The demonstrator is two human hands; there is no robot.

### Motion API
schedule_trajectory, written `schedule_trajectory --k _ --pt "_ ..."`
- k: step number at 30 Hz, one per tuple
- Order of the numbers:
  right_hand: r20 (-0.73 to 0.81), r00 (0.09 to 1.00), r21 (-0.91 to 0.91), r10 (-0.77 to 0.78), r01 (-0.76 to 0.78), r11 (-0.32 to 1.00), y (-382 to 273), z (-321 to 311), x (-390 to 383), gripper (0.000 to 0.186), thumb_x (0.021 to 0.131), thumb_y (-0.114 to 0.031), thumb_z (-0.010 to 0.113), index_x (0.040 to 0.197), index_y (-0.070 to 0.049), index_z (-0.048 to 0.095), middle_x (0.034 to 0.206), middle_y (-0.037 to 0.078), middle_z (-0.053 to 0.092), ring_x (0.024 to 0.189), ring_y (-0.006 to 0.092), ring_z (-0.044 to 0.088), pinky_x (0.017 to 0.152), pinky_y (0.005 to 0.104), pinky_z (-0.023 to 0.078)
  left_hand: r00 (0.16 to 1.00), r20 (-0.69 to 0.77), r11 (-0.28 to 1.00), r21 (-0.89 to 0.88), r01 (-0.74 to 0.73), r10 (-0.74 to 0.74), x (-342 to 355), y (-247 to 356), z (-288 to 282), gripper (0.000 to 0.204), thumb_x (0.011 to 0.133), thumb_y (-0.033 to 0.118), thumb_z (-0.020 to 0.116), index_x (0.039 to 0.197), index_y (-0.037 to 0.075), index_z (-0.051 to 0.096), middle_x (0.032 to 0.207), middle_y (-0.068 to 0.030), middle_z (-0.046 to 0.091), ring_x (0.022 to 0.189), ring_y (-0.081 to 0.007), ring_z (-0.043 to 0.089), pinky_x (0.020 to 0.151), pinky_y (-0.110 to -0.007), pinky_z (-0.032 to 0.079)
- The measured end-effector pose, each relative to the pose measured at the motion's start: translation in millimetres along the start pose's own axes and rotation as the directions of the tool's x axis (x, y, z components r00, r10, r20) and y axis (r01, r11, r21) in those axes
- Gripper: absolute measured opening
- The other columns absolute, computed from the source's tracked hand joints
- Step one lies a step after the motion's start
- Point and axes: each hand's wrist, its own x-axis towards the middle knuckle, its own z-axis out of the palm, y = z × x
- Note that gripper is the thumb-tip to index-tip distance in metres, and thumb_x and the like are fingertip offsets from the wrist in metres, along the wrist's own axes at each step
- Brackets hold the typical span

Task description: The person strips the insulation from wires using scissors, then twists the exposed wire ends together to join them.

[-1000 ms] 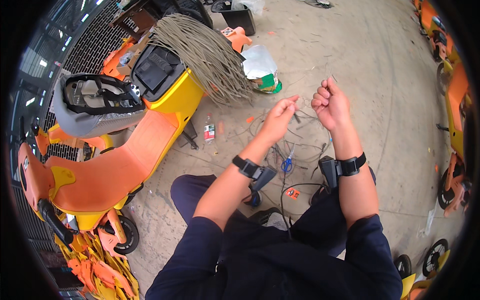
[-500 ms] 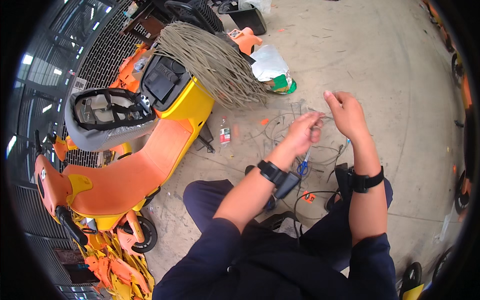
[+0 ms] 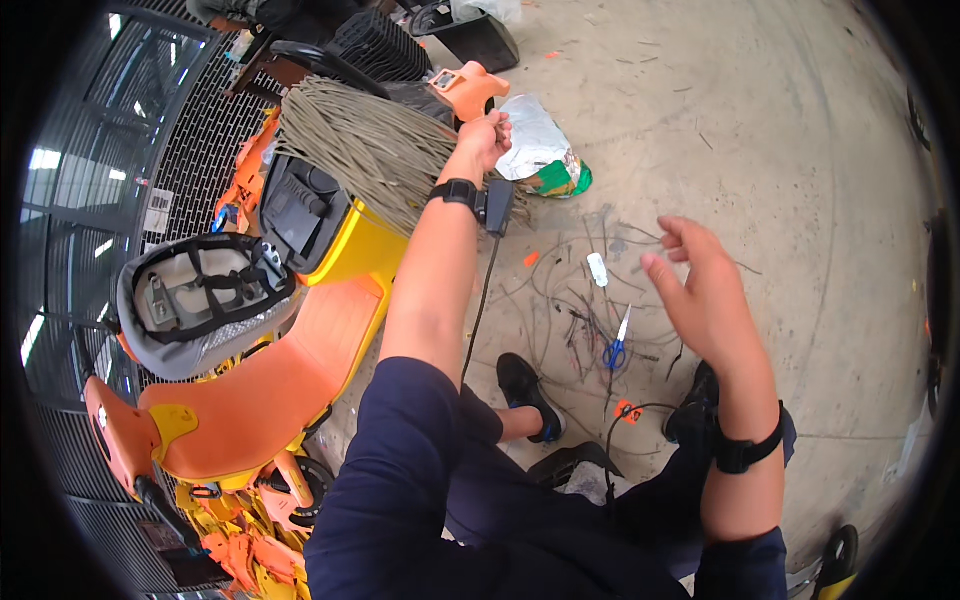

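Observation:
My left hand [image 3: 486, 138] is stretched out to the far end of a thick bundle of grey-brown cables [image 3: 360, 140]. Its fingers are curled closed; what they hold, if anything, cannot be made out. The bundle lies over the back of an orange and yellow scooter [image 3: 300, 330]. My right hand [image 3: 700, 290] hovers above the floor, thumb and fingers apart, with nothing visible in it. Between my feet and that hand, scissors [image 3: 615, 350] with blue handles lie among scattered cable offcuts [image 3: 560, 300]. A small white piece [image 3: 597, 269] rests beside them.
Beyond my left hand are an orange plastic part [image 3: 470, 88] and a silver and green bag [image 3: 535, 140]. A black bin [image 3: 475, 38] stands farther back. Orange and yellow panels [image 3: 250, 550] are heaped at lower left; a grey bag [image 3: 205, 300] sits by the scooter.
My left hand has moved away from my right, up and left to the cable bundle. My right hand has dropped lower in view, and its fingers have spread. The view has shifted too.

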Motion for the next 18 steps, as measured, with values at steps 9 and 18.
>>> schedule_trajectory --k 9,18 --pt "0.258 0.957 0.032 0.135 -0.148 0.989 -1.2 -1.6 -7.2 0.046 0.082 -0.018 0.065 0.122 -0.001 0.049 0.102 0.019 0.060 0.083 0.0315 0.062 0.071 0.0372 0.050 0.974 -0.217 0.943 0.306 0.129 -0.063 66.6 -1.8 -14.7 0.041 0.093 0.010 0.038 0.131 -0.006 0.035 0.139 -0.0294 0.032 0.118 -0.0435 0.046 0.094 -0.047 0.046" --pt "0.294 0.935 -0.095 0.197 -0.176 0.980 3.1 -13.5 -13.5 0.041 0.081 -0.018 0.066 0.116 0.000 0.053 0.098 0.020 0.062 0.084 0.0329 0.062 0.072 0.0371 0.050 0.934 0.252 0.877 0.348 -0.331 0.252 -11.2 11.0 14.2 0.031 0.096 0.023 0.044 0.102 -0.003 0.060 0.066 -0.0033 0.059 0.062 -0.0118 0.059 0.059 -0.025 0.049"
